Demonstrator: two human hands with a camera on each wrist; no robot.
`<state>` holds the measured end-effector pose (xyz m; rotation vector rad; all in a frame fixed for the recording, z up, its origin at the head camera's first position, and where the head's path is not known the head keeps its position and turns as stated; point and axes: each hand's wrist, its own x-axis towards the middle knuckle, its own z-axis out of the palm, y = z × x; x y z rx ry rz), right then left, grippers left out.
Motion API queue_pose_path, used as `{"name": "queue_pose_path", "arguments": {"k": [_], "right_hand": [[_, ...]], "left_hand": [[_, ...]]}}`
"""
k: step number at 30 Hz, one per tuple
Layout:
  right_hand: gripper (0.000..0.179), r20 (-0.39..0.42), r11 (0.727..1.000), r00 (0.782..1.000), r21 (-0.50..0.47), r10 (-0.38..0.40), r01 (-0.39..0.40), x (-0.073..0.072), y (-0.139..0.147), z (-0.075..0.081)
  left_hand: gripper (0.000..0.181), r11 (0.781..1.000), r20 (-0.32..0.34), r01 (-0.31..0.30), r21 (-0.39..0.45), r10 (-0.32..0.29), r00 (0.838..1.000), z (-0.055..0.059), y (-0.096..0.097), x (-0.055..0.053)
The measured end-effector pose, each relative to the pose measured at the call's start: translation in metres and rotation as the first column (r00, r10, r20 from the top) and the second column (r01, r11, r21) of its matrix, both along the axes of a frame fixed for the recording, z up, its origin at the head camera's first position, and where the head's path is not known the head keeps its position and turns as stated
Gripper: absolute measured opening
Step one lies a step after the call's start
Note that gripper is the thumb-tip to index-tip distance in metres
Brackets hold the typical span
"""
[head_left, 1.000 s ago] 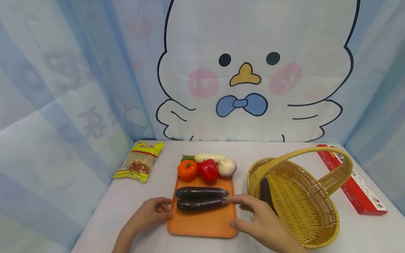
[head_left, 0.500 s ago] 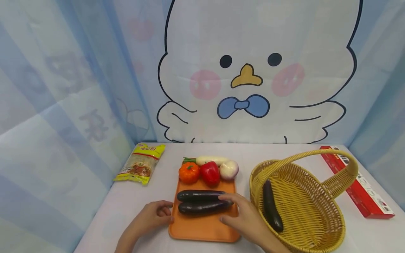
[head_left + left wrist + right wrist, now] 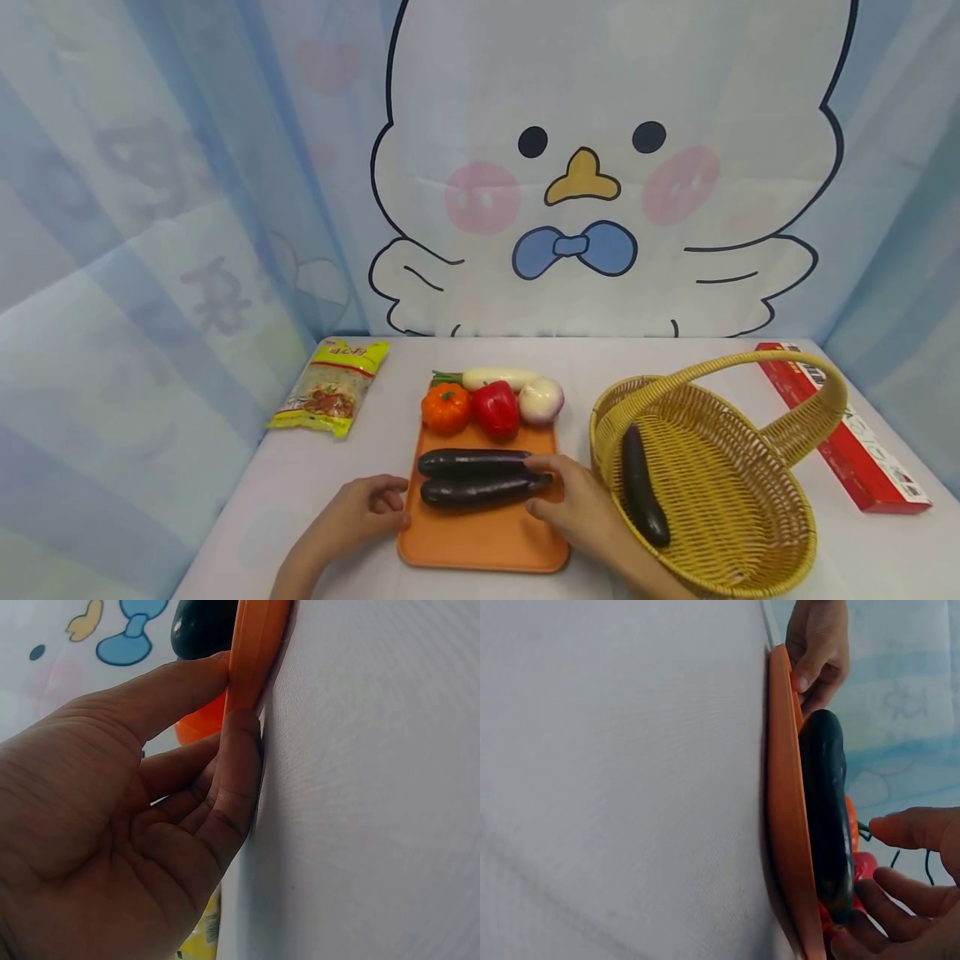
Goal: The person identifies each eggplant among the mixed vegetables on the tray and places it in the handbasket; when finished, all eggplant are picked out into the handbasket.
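In the head view, two dark purple eggplants lie side by side across an orange tray [image 3: 480, 546]: a front eggplant [image 3: 476, 493] and a back eggplant [image 3: 467, 462]. My left hand [image 3: 362, 512] holds the tray's left edge; the left wrist view has its thumb on the rim [image 3: 255, 656] and fingers at the outer side. Over the stem ends of both eggplants hovers my right hand [image 3: 581, 504], thumb and fingers spread. The right wrist view shows its fingers close to the tip of the front eggplant [image 3: 826, 802]; whether they touch it, I cannot tell.
An orange pumpkin [image 3: 446, 409], red bell pepper [image 3: 496, 410], white radish [image 3: 498, 378] and purple-white onion [image 3: 541, 401] crowd the tray's far end. A wicker basket [image 3: 712, 475] with another eggplant [image 3: 643, 492] stands right. Yellow food packet [image 3: 330, 387] at left; red box [image 3: 843, 442] behind the basket.
My right hand has moved left from beside the basket, over the eggplants' stem ends, uncovering the eggplant in the basket. The left hand keeps its place at the tray.
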<state>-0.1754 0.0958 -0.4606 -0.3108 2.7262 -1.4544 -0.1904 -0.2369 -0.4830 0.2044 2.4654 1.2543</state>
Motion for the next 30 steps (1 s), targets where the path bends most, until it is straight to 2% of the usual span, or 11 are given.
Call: {"name": "queue_pose_path", "arguments": {"k": [5,18,30], "right_hand": [[0.046,0.020,1.000,1.000,0.012,-0.003,0.002,-0.002,-0.001,-0.002],[0.043,-0.004,1.000,1.000,-0.004,0.001,-0.001,-0.012,-0.003,-0.012],[0.035,0.050,0.986,0.996,-0.157,0.072,-0.064,-0.016,-0.002,-0.015]], "left_hand": [[0.053,1.000,-0.008,0.013,0.016,-0.012,1.000,0.000,0.001,0.002],[0.053,1.000,-0.014,0.014,0.008,-0.014,1.000,0.001,-0.001,0.000],[0.054,1.000,0.007,0.001,-0.008,-0.001,1.000,0.001,-0.003,-0.002]]}}
